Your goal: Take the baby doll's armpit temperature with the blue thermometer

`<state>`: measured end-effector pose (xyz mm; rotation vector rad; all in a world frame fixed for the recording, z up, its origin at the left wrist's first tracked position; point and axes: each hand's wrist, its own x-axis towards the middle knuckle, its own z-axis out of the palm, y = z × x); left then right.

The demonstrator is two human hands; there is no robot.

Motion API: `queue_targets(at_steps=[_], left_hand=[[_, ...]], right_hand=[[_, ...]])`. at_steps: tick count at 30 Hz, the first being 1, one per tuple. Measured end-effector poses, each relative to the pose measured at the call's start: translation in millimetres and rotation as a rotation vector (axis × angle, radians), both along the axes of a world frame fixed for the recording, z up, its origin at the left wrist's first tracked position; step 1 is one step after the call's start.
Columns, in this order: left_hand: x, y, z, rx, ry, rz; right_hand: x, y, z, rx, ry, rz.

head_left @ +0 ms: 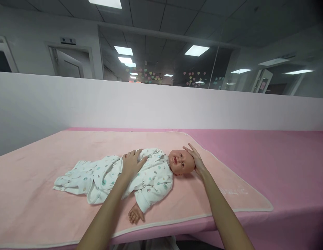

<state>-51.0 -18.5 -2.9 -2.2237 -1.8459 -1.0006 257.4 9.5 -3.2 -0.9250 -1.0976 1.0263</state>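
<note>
A baby doll lies on its back, head to the right, dressed in a white printed sleepsuit. Across its belly rests my left hand, fingers spread and lying on the cloth. My right hand touches the top of the doll's bald head, its fingers stretched and apart. One bare doll hand pokes out of the near sleeve, close to the front edge. The doll's far arm is mostly hidden.
Beneath the doll spreads a peach blanket with white trim, laid over a pink table cover. A white partition stands behind the table. Beyond it are a door and a glass wall with heart stickers.
</note>
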Motion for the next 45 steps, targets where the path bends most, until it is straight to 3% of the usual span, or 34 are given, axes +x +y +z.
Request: queue_targets(at_steps=[8,20,27,38,45], left_hand=[[0,0,-0.1,-0.009,-0.003,0.001],[0,-2,0.7,-0.005,-0.008,-0.007],[0,-2,2.1,-0.015,-0.006,-0.008],[1,-4,3.4,-0.019,-0.003,-0.005],[0,-3,3.4,-0.036,-0.007,0.0]], right_hand=[[-4,-8,7.5,0.027,-0.137,0.026],[0,4,-2.4,-0.034,0.011,0.052],[-5,-5,4.8,-0.008,-0.083,0.028],[-2,3,-0.7,-0.041,-0.039,-0.055],[-7,-4,5.8,-0.038,-0.072,-0.007]])
